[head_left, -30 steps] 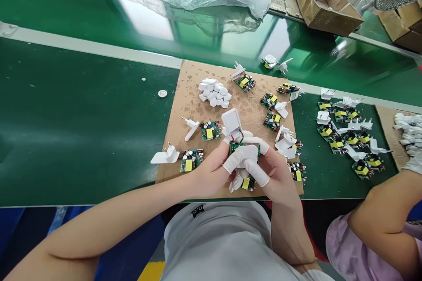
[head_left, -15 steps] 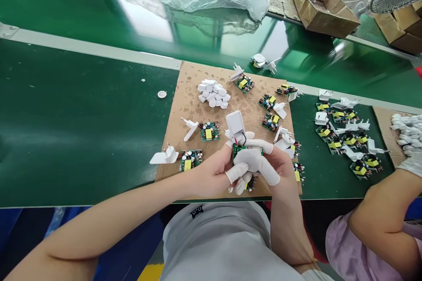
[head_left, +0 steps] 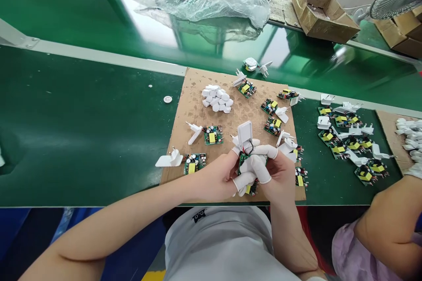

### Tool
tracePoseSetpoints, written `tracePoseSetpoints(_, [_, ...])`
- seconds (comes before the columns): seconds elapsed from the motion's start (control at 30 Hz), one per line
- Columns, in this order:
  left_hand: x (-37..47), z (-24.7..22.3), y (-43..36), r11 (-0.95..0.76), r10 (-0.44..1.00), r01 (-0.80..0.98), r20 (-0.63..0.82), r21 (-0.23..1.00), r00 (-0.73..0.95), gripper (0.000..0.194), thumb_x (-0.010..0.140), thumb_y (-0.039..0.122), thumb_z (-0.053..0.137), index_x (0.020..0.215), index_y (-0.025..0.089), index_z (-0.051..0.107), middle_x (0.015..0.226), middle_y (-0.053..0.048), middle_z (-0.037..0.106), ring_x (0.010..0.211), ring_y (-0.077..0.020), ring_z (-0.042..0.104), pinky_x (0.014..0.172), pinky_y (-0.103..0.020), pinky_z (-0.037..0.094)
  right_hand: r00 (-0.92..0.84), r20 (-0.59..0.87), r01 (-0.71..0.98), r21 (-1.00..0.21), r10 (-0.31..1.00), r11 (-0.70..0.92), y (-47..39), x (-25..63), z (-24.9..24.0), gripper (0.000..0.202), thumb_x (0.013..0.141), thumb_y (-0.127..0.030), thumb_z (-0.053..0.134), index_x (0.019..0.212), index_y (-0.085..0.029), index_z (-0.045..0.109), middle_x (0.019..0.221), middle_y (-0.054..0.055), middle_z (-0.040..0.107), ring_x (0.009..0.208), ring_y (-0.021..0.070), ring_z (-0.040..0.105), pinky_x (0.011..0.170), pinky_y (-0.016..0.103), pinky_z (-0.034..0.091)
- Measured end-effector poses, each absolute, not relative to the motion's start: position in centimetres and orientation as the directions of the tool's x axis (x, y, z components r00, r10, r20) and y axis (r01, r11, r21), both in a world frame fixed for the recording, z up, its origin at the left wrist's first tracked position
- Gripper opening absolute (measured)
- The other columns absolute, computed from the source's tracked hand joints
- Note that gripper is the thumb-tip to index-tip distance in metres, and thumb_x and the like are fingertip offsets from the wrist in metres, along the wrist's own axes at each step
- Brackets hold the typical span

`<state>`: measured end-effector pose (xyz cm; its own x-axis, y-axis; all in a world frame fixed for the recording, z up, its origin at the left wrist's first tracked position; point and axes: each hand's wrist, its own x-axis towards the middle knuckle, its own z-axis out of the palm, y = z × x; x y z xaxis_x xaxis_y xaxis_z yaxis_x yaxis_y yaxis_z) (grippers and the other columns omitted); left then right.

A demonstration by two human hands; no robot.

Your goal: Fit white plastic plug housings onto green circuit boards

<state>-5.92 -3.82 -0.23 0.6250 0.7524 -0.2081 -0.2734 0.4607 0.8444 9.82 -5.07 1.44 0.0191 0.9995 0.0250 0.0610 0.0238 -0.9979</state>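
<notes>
Between my hands, above the front of the cardboard sheet (head_left: 194,114), is a green circuit board (head_left: 243,158). A white plug housing (head_left: 245,134) stands up from it on short red and black wires. My left hand (head_left: 224,175), in white finger cots, grips the board's left and lower side. My right hand (head_left: 277,169), also in finger cots, is closed on its right side, with bent fingers over the board's face. Those fingers hide most of the board, and I cannot tell whether a small white piece lies under them. Another board (head_left: 252,188) lies partly hidden below my hands.
A pile of white pads (head_left: 217,99) lies on the cardboard, with wired boards (head_left: 213,135) around it. More boards (head_left: 338,147) cluster on the right. A co-worker's arm (head_left: 392,210) is at far right. Plastic sheeting (head_left: 211,0) and an open carton (head_left: 323,13) are behind.
The whole view has shifted slightly, so things appear a little lower and further right. My right fingers have bent more over the board; both hands still hold it.
</notes>
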Motion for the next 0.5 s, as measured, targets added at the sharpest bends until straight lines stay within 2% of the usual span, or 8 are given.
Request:
tracePoseSetpoints(0.1, [-5.8, 0.0, -3.3, 0.421, 0.776, -0.253, -0.201, 0.871, 0.599, 0.065, 0.082, 0.034, 0.076, 0.138, 0.024, 0.045, 0.092, 0.0, 0.059, 0.071, -0.0104, 0.055, 0.061, -0.022, 0.047, 0.018, 0.068, 0.152, -0.986, 0.998, 0.064, -4.9, 10.5, 0.9, 0.014, 0.091, -0.034, 0.066, 0.096, -0.023, 0.072, 0.078, 0.003, 0.075, 0.063, 0.0165, 0.068, 0.055, 0.027, 0.053])
tracePoseSetpoints(0.2, [-5.6, -0.1, -2.7, 0.476, 0.792, -0.312, -0.246, 0.822, 0.559, 0.076, 0.077, 0.05, 0.079, 0.139, 0.024, 0.043, 0.091, 0.0, 0.06, 0.074, -0.0122, 0.061, 0.063, -0.023, 0.05, 0.074, 0.302, 0.462, -0.855, 0.95, 0.236, -4.3, 11.4, 0.9, 0.014, 0.092, -0.028, 0.065, 0.105, -0.026, 0.072, 0.09, 0.004, 0.077, 0.075, 0.0192, 0.071, 0.066, 0.031, 0.057])
tracePoseSetpoints(0.23, [-5.5, -0.1, -2.5, 0.5, 0.782, -0.332, -0.253, 0.8, 0.569, 0.076, 0.075, 0.056, 0.078, 0.134, 0.022, 0.047, 0.09, 0.0, 0.061, 0.073, -0.0129, 0.063, 0.065, -0.025, 0.051, 0.015, 0.387, 0.559, -0.768, 0.922, 0.313, -4.0, 11.7, 1.2, 0.019, 0.092, -0.027, 0.066, 0.11, -0.027, 0.071, 0.096, 0.005, 0.077, 0.082, 0.021, 0.072, 0.071, 0.033, 0.058])
tracePoseSetpoints(0.3, [-5.3, -0.1, -2.4, 0.528, 0.777, -0.392, -0.243, 0.753, 0.581, 0.072, 0.071, 0.066, 0.076, 0.121, 0.019, 0.055, 0.086, 0.0, 0.062, 0.073, -0.0139, 0.065, 0.07, -0.028, 0.055, -0.234, 0.472, 0.632, -0.59, 0.85, 0.502, -3.4, 12.1, 2.1, 0.033, 0.093, -0.025, 0.063, 0.126, -0.025, 0.066, 0.112, 0.011, 0.074, 0.099, 0.0255, 0.071, 0.084, 0.038, 0.058])
tracePoseSetpoints(0.4, [-4.8, -0.1, -2.3, 0.539, 0.806, -0.511, -0.234, 0.67, 0.543, 0.062, 0.069, 0.064, 0.078, 0.107, 0.018, 0.06, 0.087, -0.002, 0.067, 0.077, -0.0154, 0.067, 0.076, -0.032, 0.057, -0.583, 0.399, 0.536, -0.465, 0.708, 0.704, -2.5, 12.5, 4.2, 0.049, 0.098, -0.025, 0.051, 0.147, -0.019, 0.048, 0.132, 0.017, 0.065, 0.123, 0.0282, 0.062, 0.098, 0.043, 0.055])
tracePoseSetpoints(0.5, [-4.7, 0.1, -2.2, 0.549, 0.823, -0.627, -0.225, 0.553, 0.522, 0.054, 0.069, 0.054, 0.084, 0.105, 0.02, 0.062, 0.09, -0.003, 0.071, 0.086, -0.0188, 0.069, 0.082, -0.036, 0.056, -0.693, 0.284, 0.49, -0.488, 0.662, 0.722, -1.2, 13.0, 6.1, 0.05, 0.102, -0.024, 0.042, 0.152, -0.023, 0.041, 0.138, 0.014, 0.062, 0.127, 0.0257, 0.059, 0.101, 0.043, 0.053])
